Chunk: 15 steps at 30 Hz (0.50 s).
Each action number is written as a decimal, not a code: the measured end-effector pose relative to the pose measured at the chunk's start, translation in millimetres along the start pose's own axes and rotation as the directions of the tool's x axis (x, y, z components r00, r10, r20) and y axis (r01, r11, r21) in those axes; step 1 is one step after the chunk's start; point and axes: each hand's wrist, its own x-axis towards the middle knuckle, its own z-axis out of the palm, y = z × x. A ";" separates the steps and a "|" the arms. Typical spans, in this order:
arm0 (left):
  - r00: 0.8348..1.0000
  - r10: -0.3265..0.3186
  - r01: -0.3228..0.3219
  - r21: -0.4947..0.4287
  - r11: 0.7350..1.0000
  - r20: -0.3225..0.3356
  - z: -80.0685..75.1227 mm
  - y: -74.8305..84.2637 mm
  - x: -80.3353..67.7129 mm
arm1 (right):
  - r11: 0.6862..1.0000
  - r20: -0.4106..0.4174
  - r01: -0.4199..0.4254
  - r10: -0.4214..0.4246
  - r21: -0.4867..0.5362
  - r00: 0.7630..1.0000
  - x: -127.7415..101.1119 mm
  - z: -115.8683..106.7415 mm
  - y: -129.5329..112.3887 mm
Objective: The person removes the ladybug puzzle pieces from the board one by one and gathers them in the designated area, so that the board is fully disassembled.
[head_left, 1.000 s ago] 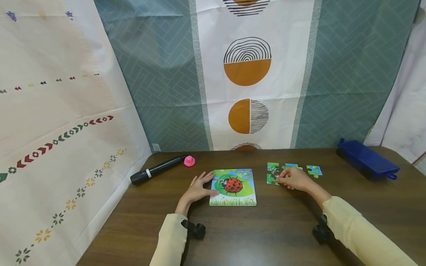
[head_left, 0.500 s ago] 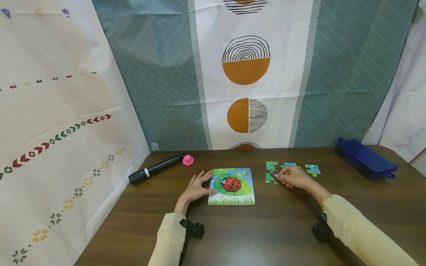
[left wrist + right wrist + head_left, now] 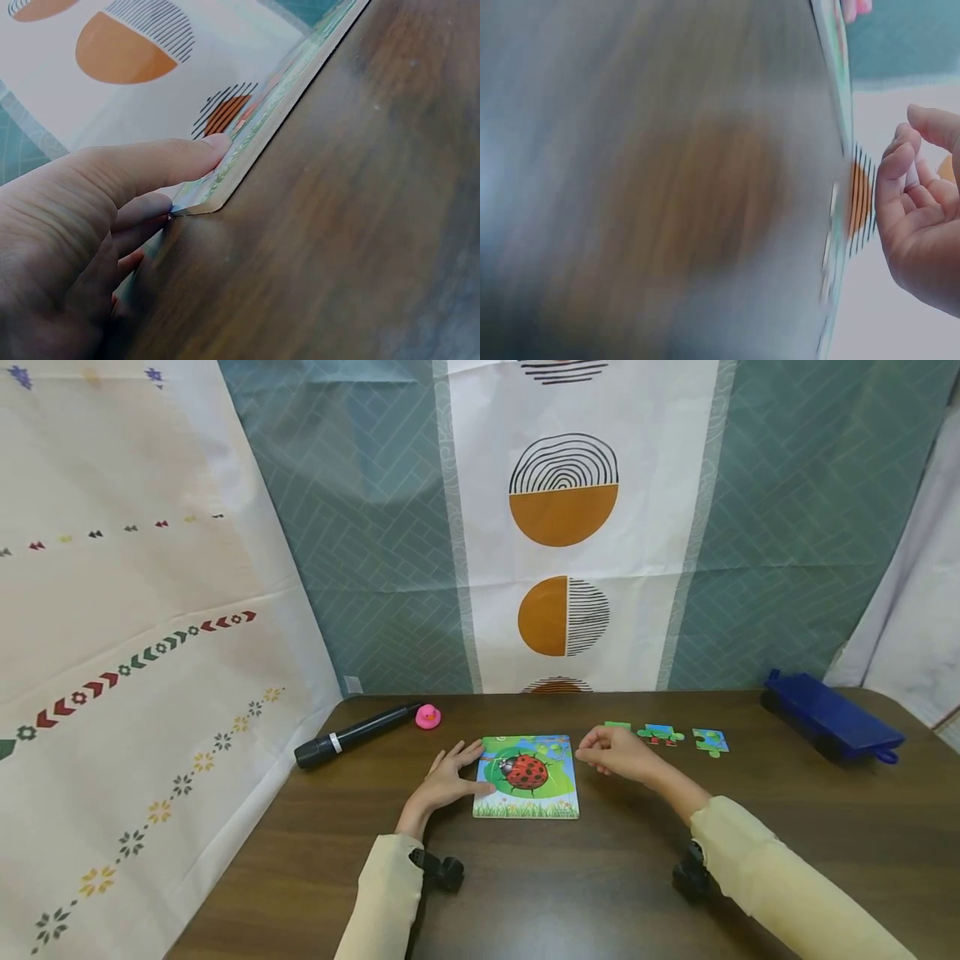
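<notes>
A ladybug puzzle board (image 3: 528, 777) lies flat on the dark wooden table (image 3: 600, 877). My left hand (image 3: 450, 772) rests at the board's left edge with straight fingers, and the thumb lies on the board's near corner (image 3: 202, 199). My right hand (image 3: 615, 756) hovers just off the board's right edge with its fingers curled (image 3: 900, 172). I cannot see whether they hold a piece. Three loose pieces lie behind that hand: a green one (image 3: 617, 725) partly hidden, a blue and red one (image 3: 660, 734), and a blue and green one (image 3: 709, 741).
A black cylinder (image 3: 352, 737) and a pink rubber duck (image 3: 427, 717) lie at the back left of the table. A dark blue case (image 3: 828, 717) sits at the back right. Patterned cloth hangs behind and along the left side.
My right hand has left the loose pieces and moved left to the board's right edge. The green pieces it was touching are mostly out of sight. The left hand stayed put.
</notes>
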 end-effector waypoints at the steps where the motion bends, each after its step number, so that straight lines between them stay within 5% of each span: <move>1: 1.000 0.000 0.000 0.001 1.000 0.002 0.1 -0.1 0.1 | 1.000 0.011 0.012 -0.012 0.009 1.000 3.1 4.7 -2.2; 9: 1.000 0.005 -0.005 -0.008 1.000 0.000 0.1 1.5 0.0 | 0.998 0.107 0.027 -0.033 0.059 0.994 20.7 35.9 -14.1; 15: 1.000 -0.012 0.012 -0.001 1.000 0.002 -0.5 0.6 -0.1 | 0.999 0.176 -0.007 0.016 -0.051 0.984 27.7 51.9 -23.5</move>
